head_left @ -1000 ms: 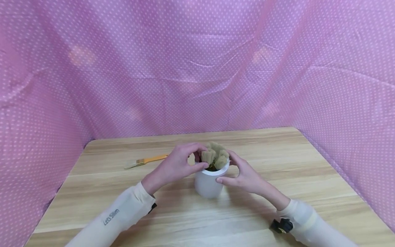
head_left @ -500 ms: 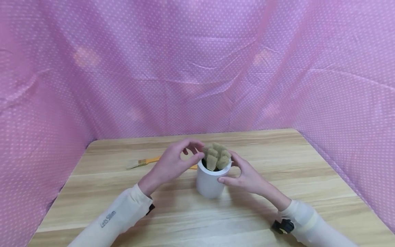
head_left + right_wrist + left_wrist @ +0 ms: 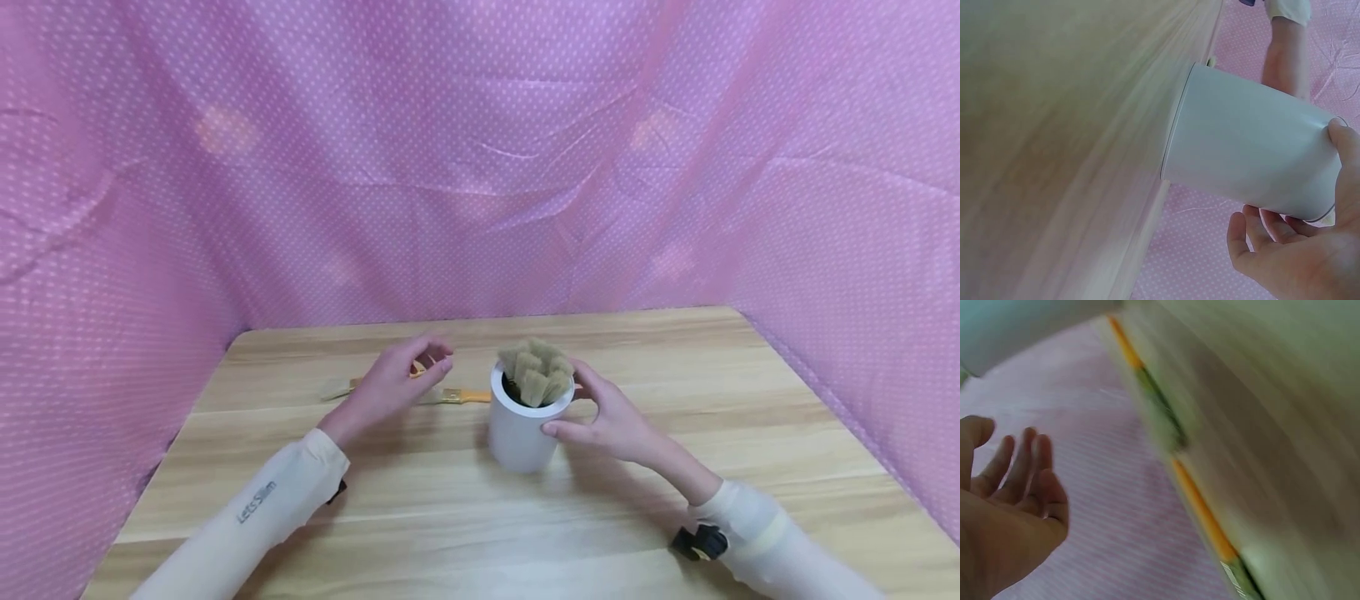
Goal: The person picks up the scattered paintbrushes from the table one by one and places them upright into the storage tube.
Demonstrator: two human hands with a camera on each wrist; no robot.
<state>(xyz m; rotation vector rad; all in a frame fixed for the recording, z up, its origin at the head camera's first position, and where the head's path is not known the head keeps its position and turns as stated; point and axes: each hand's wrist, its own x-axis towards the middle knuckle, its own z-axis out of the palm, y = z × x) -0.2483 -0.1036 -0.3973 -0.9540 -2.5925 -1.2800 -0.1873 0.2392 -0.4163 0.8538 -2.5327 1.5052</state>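
A white cylindrical cup (image 3: 521,442) stands on the wooden table, holding several paintbrushes (image 3: 536,375) with their pale bristles up. My right hand (image 3: 618,421) holds the cup near its rim, thumb on the near side and fingers round the far side; the right wrist view shows this grip on the cup (image 3: 1247,144). Left of the cup, my left hand (image 3: 390,387) is in the air with loosely bent fingers and nothing in them. One orange-handled paintbrush (image 3: 468,396) lies between this hand and the cup. Another paintbrush (image 3: 335,389) lies farther left, partly hidden by the hand.
The wooden table (image 3: 645,350) has rounded back corners. Behind it and at both sides hangs a pink dotted cloth (image 3: 480,208). In the blurred left wrist view, the two loose brushes lie nearly end to end.
My left hand has let go of a brush at the cup and moved left, away from it. More of the brush beside the cup shows now. My right hand stays on the cup.
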